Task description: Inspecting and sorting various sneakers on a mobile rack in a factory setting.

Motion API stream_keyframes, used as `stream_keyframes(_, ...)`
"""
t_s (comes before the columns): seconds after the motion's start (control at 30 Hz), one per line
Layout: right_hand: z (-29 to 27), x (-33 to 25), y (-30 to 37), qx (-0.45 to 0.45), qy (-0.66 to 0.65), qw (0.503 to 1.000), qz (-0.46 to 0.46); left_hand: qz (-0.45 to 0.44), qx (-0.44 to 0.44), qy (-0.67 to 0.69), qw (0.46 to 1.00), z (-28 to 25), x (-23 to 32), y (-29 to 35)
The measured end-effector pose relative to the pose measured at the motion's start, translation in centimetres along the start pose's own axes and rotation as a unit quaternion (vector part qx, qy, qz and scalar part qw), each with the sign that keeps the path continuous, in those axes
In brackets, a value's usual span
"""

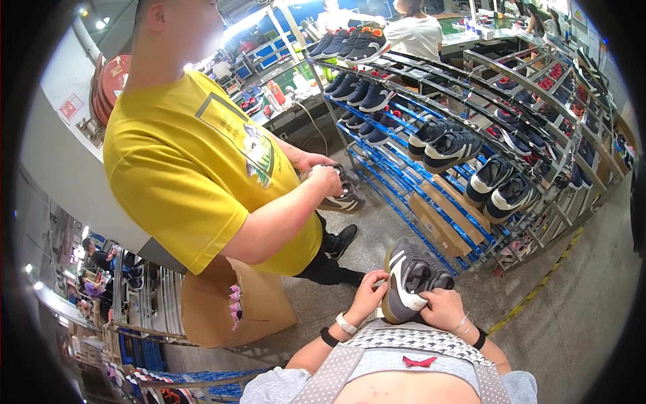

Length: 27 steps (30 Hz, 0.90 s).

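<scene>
Close in front of my body I hold a pair of dark grey sneakers (406,283) with white stripes and a white heel patch. Their toes point away from me, and the nearer shoe partly hides the other. On its left side, my left hand (371,291) grips the nearer sneaker with bent fingers. My right hand (444,310) is closed at the heel end on the right, its fingertips partly hidden. Across from me at the left, a person in a yellow shirt (182,155) holds similar dark sneakers (346,195) in both hands.
A metal shoe rack (397,158) with blue-wrapped bars stands ahead, bearing several pairs, including dark sneakers (452,145) and white-heeled sneakers (509,195). Flat cardboard (437,222) lies on its lower bars. A large cardboard box (266,306) sits left of me. Yellow tape (538,286) marks the floor at right.
</scene>
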State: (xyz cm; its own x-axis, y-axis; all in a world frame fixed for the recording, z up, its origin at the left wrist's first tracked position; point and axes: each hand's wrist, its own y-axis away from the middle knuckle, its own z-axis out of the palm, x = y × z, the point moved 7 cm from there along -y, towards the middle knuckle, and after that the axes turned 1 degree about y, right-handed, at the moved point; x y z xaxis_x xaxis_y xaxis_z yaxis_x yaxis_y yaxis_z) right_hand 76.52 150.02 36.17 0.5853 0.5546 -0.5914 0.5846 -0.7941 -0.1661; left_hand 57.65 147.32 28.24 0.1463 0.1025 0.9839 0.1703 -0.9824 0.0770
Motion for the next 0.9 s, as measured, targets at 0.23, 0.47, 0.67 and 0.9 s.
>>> stream_keyframes(0.23,0.4,0.2,-0.1,-0.014,0.001,1.0,0.003,0.016,0.009,-0.022,1.0,-0.1,0.8,0.4)
stream_keyframes(0.47,0.7,0.6,-0.3,-0.031,0.01,0.999,0.004,0.019,0.011,-0.013,1.0,0.0,0.3,0.2)
stream_keyframes(0.67,1.1,0.6,-0.3,-0.051,0.018,0.998,0.009,0.017,0.02,-0.023,0.999,-0.1,0.3,0.4)
stream_keyframes(0.9,0.8,0.7,-0.2,-0.029,0.02,0.999,0.002,0.046,0.008,-0.068,0.997,0.0,0.2,0.2)
